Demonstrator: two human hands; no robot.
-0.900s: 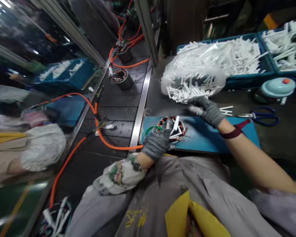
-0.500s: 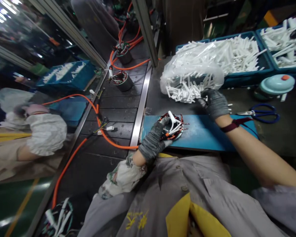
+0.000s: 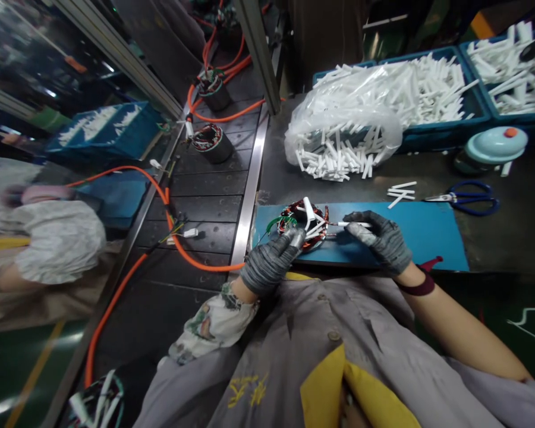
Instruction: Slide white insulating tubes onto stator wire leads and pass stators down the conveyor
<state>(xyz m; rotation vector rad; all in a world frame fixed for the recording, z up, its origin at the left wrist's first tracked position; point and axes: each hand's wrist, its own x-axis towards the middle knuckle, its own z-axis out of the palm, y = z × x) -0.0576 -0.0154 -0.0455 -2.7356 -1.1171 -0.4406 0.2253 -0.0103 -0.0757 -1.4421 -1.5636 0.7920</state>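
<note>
A motor stator (image 3: pixel 295 208) with copper windings and a green part at its left lies on the blue mat (image 3: pixel 432 238). White sleeves (image 3: pixel 310 209) stick up from its middle. My left hand (image 3: pixel 274 258), in a grey glove, is closed on the stator's near left rim; the fingertips partly cover it. My right hand (image 3: pixel 378 241), also gloved, pinches a thin white sleeve (image 3: pixel 342 224) at the stator's right. The sleeve's tip is at the end of a wire lead sticking out there. Several loose white sleeves (image 3: pixel 402 192) lie beyond my right hand.
An open plastic bag (image 3: pixel 352 119) spills white sleeves ahead, with blue bins (image 3: pixel 446 128) behind it. Blue-handled scissors (image 3: pixel 470 198) and a lidded jar (image 3: pixel 494 148) stand right. Left is a conveyor (image 3: pixel 214 208) with stators and orange cable (image 3: pixel 196 258). A co-worker's sleeve (image 3: pixel 62 241) is farther left.
My right hand has come from the sleeve pile back to the stator with a white sleeve in its fingers. Several sleeves now lie loose near the scissors. The left hand stays at the stator.
</note>
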